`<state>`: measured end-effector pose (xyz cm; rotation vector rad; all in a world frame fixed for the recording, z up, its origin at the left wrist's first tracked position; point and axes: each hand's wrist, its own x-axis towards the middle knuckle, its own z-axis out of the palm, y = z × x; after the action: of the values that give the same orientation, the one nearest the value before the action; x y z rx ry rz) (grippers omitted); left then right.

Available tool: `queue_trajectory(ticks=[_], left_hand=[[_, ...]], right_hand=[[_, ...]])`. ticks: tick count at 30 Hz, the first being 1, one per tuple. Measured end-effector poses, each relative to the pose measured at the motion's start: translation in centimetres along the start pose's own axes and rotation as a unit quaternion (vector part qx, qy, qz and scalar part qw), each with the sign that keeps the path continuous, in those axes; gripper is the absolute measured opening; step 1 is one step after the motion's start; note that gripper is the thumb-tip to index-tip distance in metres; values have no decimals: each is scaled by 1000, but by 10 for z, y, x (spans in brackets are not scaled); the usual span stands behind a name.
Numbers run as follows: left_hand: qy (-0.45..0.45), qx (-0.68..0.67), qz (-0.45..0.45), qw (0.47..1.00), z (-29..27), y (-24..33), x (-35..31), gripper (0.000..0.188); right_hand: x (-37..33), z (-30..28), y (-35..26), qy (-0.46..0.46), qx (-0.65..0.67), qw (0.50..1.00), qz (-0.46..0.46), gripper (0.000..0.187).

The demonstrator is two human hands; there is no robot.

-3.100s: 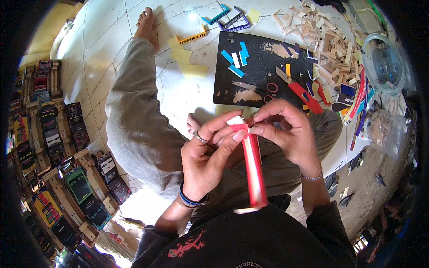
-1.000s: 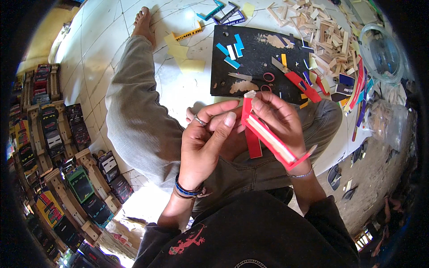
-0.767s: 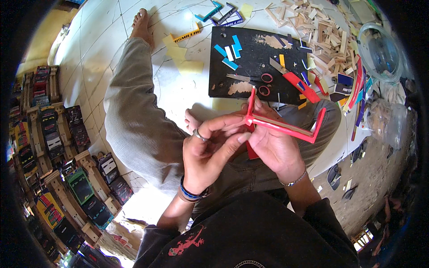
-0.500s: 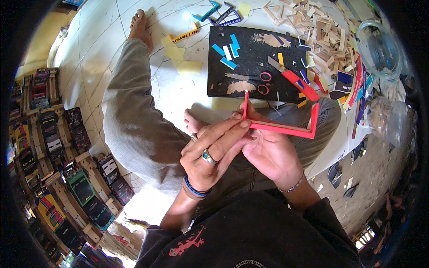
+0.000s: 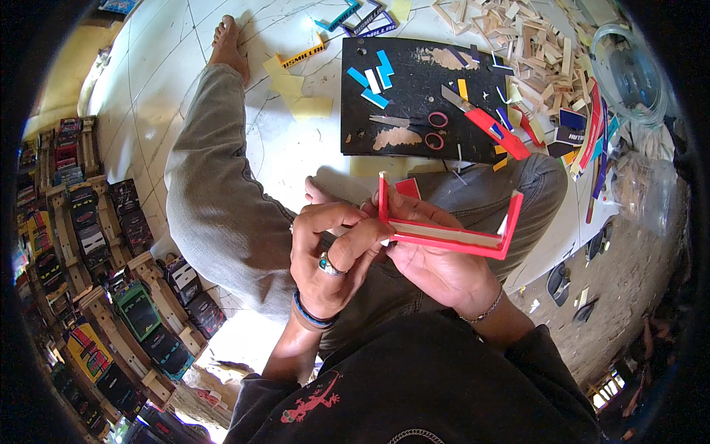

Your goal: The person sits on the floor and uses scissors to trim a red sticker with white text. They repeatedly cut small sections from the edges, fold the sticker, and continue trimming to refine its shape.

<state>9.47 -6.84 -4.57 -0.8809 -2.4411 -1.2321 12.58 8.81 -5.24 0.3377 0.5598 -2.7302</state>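
Note:
A U-shaped wooden frame point(image 5: 479, 240), covered in red on its outside with pale bare wood along its inner side, is held over my lap. My left hand point(image 5: 325, 251) pinches its left corner between thumb and fingers; a ring and blue-black wristbands show on that hand and wrist. Under the long bar, my right hand point(image 5: 444, 268) supports the frame, palm up, with fingers behind it. A small red flat piece point(image 5: 407, 189) shows just beyond the right fingers; whether they touch it, I cannot tell.
Ahead lies a black board point(image 5: 414, 89) with scissors point(image 5: 390, 120), a red-handled cutter knife point(image 5: 494, 133) and blue and white strips point(image 5: 372, 81). Wood pieces point(image 5: 543, 55) pile up at far right. Finished-looking coloured frames point(image 5: 302, 55) lie on the tiles. Wooden racks point(image 5: 133, 325) stand at left.
The red frame has come nearer to me and turned so its inner wood shows more. Both hands moved slightly left; my left fingers curled in more. The red flat piece has come into sight.

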Motion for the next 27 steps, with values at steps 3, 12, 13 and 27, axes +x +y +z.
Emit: queue_trajectory(ticks=[3, 12, 13, 27], left_hand=[[-19, -25, -21, 999, -5, 1, 5, 30], [-157, -103, -139, 972, -25, -4, 24, 19], [-148, -96, -129, 976, -23, -4, 25, 21], [-45, -488, -403, 773, -32, -1, 20, 36]], right_hand=[[-5, -9, -1, 25, -47, 999, -8, 34], [-10, -32, -78, 347, -489, 748, -283, 38], [-16, -26, -84, 249, -564, 708, -344, 38], [1, 1, -26, 28, -369, 929, 11, 24]])
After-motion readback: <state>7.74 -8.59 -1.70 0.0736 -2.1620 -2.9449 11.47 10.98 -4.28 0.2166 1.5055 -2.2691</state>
